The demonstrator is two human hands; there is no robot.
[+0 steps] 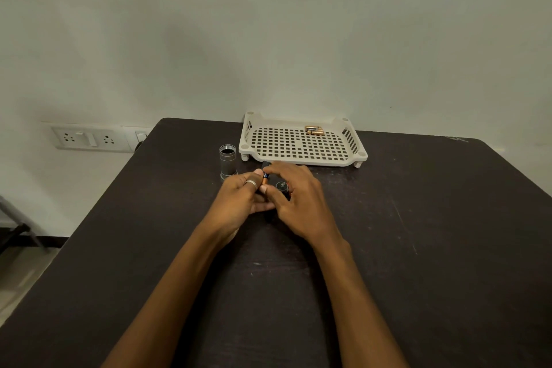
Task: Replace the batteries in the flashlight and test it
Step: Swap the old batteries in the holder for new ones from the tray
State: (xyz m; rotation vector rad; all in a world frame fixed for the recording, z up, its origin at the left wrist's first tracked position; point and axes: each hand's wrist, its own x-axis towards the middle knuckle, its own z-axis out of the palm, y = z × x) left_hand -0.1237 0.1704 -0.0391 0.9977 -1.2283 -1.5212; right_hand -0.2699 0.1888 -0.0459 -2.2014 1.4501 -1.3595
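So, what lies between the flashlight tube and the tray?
Nothing: in the head view only a narrow strip of bare table separates the upright tube from the tray.

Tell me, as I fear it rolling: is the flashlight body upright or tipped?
Upright: the flashlight body stands on end on the table, open mouth up, beside the tray.

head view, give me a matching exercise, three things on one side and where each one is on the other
1 flashlight tube
2 spare batteries
3 copper battery

a in the white tray
b pinched between left hand and right hand
c upright on the table, left of the tray

Pairs: 1-c, 2-a, 3-b
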